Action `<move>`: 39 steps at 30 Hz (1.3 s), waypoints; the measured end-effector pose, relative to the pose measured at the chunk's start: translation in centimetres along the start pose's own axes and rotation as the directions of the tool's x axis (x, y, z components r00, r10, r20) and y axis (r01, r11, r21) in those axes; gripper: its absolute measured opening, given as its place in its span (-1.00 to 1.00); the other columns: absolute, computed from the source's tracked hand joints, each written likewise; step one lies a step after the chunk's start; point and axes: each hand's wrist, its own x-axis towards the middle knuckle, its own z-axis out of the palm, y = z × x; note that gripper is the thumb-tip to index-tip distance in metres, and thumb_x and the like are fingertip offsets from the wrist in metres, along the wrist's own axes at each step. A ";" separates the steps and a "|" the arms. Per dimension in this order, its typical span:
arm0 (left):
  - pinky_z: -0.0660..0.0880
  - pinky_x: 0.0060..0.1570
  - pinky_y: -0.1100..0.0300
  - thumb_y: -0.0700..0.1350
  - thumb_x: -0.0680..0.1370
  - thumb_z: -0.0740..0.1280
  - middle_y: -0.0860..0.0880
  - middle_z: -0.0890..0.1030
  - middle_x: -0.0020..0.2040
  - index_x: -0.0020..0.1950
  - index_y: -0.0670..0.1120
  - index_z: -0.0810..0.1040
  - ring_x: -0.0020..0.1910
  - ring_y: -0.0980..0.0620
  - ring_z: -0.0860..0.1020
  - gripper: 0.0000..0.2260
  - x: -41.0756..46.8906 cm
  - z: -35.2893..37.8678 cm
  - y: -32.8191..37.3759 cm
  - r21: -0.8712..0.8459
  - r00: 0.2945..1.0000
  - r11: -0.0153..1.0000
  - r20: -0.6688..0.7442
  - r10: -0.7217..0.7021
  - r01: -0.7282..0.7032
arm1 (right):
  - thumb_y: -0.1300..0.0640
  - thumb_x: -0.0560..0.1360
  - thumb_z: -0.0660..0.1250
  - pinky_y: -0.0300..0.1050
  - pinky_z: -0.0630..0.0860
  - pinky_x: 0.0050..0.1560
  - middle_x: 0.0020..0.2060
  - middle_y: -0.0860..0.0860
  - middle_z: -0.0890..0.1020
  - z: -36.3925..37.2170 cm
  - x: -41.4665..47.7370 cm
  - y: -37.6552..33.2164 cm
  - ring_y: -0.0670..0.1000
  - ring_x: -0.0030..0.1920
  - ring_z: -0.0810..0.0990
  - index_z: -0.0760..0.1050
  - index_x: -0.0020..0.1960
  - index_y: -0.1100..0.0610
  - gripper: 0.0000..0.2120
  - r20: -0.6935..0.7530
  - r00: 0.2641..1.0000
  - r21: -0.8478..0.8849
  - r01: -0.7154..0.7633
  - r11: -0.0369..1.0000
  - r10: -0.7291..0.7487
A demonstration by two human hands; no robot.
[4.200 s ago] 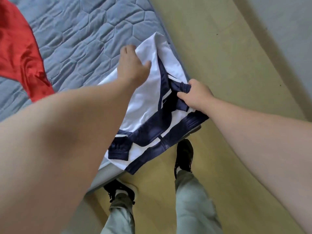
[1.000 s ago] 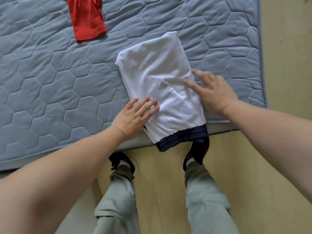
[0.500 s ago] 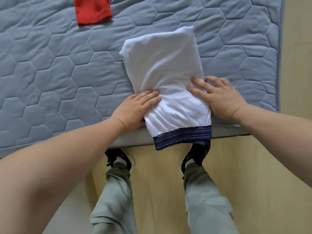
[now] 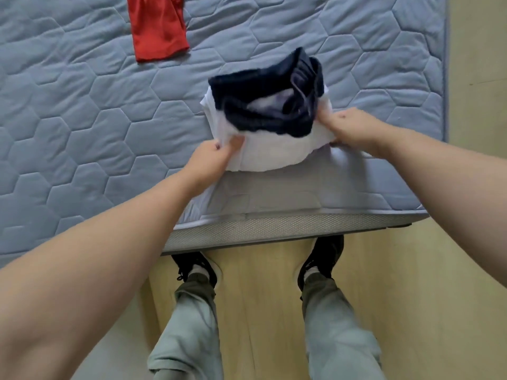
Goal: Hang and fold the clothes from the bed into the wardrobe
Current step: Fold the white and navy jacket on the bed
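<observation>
No text, label, brand, number or sign can be read anywhere in the head view. The white and navy garment [image 4: 270,149] shows only plain cloth and dark ribbed trim, with no print or tag lettering visible. The red garment [image 4: 157,26] is bare of any mark. The quilted bed [image 4: 82,111] carries only its stitched hexagon pattern, and a pale rectangular patch near its front edge is too blurred to tell whether it bears writing. The black shoes [image 4: 323,256] and the floor [image 4: 260,297] show no logo or lettering either.
</observation>
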 end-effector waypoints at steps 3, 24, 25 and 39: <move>0.58 0.19 -0.11 0.41 0.52 0.22 -0.09 0.70 0.04 0.02 -0.15 0.63 0.04 -0.11 0.65 -0.38 1.5 0.9 0.3 -0.233 0.953 0.939 -0.104 -0.285 0.255 | -0.65 0.36 0.03 -0.02 0.47 -0.18 -0.16 0.11 0.65 1.6 1.2 -1.1 0.11 -0.12 0.61 0.60 -0.12 0.23 -0.06 -0.184 0.974 0.008 -0.131 0.991 0.130; 0.41 0.03 0.04 0.45 0.46 0.25 -0.05 0.51 0.13 0.19 0.01 0.53 0.15 -0.17 0.53 -0.43 3.2 3.8 1.5 0.080 0.869 0.988 -0.489 -0.076 0.131 | -0.09 0.72 -0.04 0.01 0.37 0.21 0.36 0.20 0.42 4.5 2.6 -2.7 0.21 0.26 0.47 0.44 0.31 0.19 -0.55 -0.478 0.851 0.127 -0.177 0.976 0.216; 0.43 0.10 0.00 0.48 0.41 0.28 -0.08 0.45 0.22 0.26 -0.03 0.50 0.21 -0.20 0.51 -0.32 3.5 3.8 1.9 0.028 0.840 0.975 -0.514 -0.176 0.222 | -0.10 0.71 0.00 0.03 0.38 0.24 0.35 0.18 0.43 4.4 2.8 -2.9 0.21 0.27 0.47 0.41 0.31 0.18 -0.58 -0.476 0.854 0.154 -0.157 0.976 0.212; 0.66 -0.14 0.01 0.17 0.52 0.45 -0.05 0.74 0.05 0.18 0.04 0.68 -0.01 -0.07 0.72 -0.69 -10.6 -1.8 9.2 -0.396 0.930 0.844 0.216 -0.298 0.363 | 0.16 0.56 0.31 -0.11 0.50 -0.28 -0.30 0.03 0.66 0.2 -13.2 -5.2 0.04 -0.30 0.63 0.63 -0.10 0.13 -0.86 -0.054 0.954 0.708 -0.172 0.685 0.296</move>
